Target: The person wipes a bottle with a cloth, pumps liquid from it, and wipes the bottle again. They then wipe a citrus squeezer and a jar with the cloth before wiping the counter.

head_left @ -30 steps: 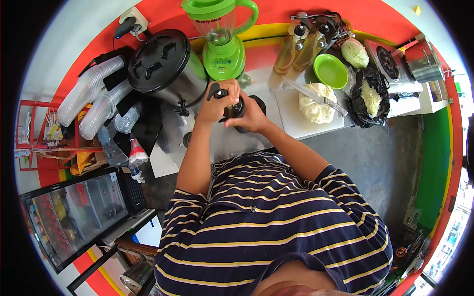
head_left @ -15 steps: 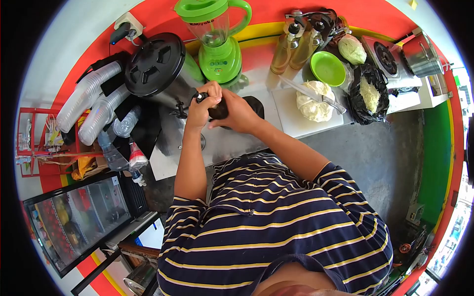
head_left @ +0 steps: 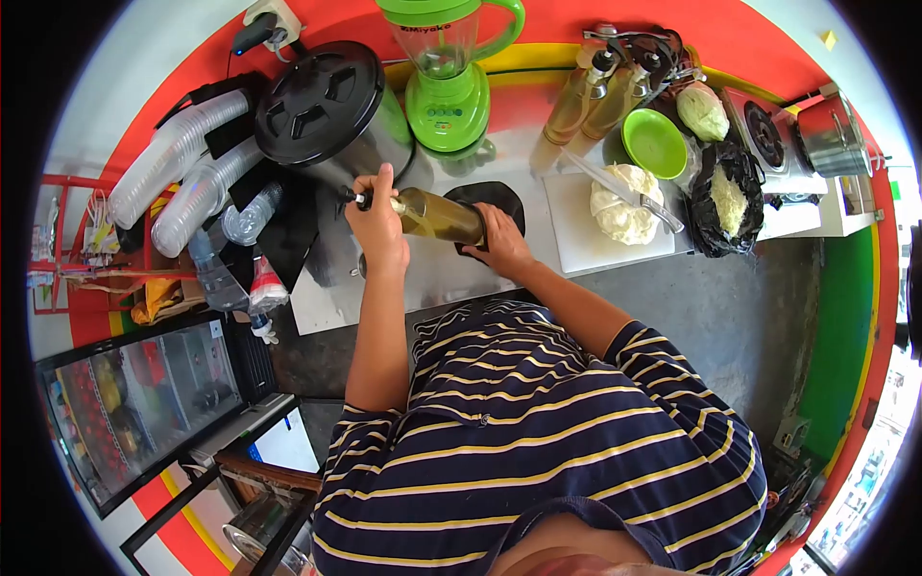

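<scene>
A clear bottle (head_left: 442, 219) with yellowish liquid and a black pump top is held sideways above the steel counter. My left hand (head_left: 380, 226) is closed around its neck, beside the pump, with the thumb raised. My right hand (head_left: 503, 243) grips the bottle's base from the other end. Under and behind the base lies a flat black piece (head_left: 507, 197), partly hidden by the bottle and my right hand. Close behind my left hand stands a steel container with a black lid (head_left: 317, 101).
A green blender (head_left: 448, 110) stands at the back. To the right, a knife (head_left: 629, 195) rests on a peeled cabbage on a white cutting board (head_left: 571, 240). Two similar bottles, a green bowl (head_left: 655, 142) and a black bag of shreds (head_left: 730, 202) are beyond. Stacked plastic cups (head_left: 178, 158) are left.
The bottle, mostly hidden before, now shows lengthwise. My right hand has moved right to its base, away from my left hand. The view has shifted slightly.
</scene>
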Available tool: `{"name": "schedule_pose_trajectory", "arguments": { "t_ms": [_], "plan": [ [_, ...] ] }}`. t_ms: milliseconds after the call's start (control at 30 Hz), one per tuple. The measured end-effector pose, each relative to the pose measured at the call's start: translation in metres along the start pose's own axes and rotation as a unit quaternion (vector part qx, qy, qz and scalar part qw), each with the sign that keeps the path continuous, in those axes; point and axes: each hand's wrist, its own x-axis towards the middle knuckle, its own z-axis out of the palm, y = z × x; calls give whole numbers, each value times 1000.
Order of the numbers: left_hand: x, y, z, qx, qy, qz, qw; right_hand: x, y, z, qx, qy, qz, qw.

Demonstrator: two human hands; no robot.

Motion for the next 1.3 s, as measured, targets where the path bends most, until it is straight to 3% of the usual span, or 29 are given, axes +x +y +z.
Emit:
{"name": "schedule_pose_trajectory", "arguments": {
  "t_ms": [133,267,333,500,667,767,933,1000,1033,1133,1200,1267,1300],
  "plan": [
    [-4,-1,-4,-78,26,43,996,28,-20,-17,40,-68,-8,997],
    [0,-3,-6,-53,-54,65,995,68,-85,-46,157,-120,-44,979],
    [6,-5,-10,-57,-154,103,981,78,-107,-48,157,-99,-60,981],
    [17,-1,-23,-115,-266,94,953,57,-86,-27,148,-28,-97,984],
    [17,-4,-32,-113,-237,90,961,16,-23,1,36,-22,-80,996],
    [14,-6,-29,-113,-215,96,965,7,1,-4,29,-78,-32,996],
    [18,-5,-25,-111,-224,98,963,28,-3,-34,66,-116,-32,991],
    [21,-5,-22,-128,-256,99,953,52,-23,-47,195,-180,-17,964],
    [22,-6,-20,-129,-253,96,954,60,-34,-50,213,-162,-33,963],
    [30,-12,-20,-161,-223,77,958,71,-47,-58,124,-124,-96,980],
    [32,-13,-22,-165,-212,68,961,62,-40,-57,85,-108,-91,986],
    [32,-15,-26,-169,-210,66,961,56,-25,-57,287,-197,53,936],
    [31,-15,-25,-170,-208,65,961,52,-20,-61,286,-199,55,936]
  ]
}}
